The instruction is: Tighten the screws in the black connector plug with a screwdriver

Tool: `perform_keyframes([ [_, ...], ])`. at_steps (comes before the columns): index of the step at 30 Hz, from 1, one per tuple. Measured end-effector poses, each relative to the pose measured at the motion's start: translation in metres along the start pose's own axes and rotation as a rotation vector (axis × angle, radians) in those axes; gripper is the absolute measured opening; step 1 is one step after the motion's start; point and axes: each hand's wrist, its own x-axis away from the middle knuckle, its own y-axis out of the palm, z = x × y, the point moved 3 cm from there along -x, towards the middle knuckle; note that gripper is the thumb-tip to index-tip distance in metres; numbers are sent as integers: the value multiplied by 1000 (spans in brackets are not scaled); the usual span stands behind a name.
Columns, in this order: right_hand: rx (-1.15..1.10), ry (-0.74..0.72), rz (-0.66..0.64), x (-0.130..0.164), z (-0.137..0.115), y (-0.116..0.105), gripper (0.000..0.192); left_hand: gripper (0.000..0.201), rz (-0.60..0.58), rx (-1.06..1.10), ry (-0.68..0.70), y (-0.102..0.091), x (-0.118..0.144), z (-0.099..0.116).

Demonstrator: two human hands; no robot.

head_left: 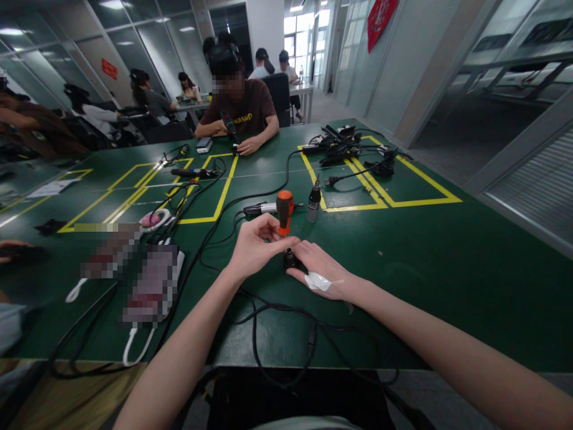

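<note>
head view: left hand grips upright orange screwdriver, tip down; right hand grasps black plug.

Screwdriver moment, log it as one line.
left hand: grips orange screwdriver upright | right hand: steadies black part | surface: green table

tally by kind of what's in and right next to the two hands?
Screwdrivers: 1, orange handle, upright, pinched by left hand
Small black parts: 1, under right hand
Metal plugs: 1, standing
Black-and-silver tools lying flat: 1
Total: 4
</note>
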Motion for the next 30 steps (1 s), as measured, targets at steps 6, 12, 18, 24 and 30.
perform_keyframes([
  [6,10,2,-13,0,-2,-2,24,44,-5,30,-4,-2,0,3],
  [12,26,-26,15,0,0,-1,22,52,-75,123,-67,-2,0,5],
  [18,13,-43,43,1,1,2,19,44,-195,164,-155,-1,-2,10],
  [24,41,-31,23,0,-2,-2,17,44,-216,175,-169,-5,-2,15],
  [30,48,-32,14,0,-4,-5,19,41,-173,125,-79,-6,-3,16],
])
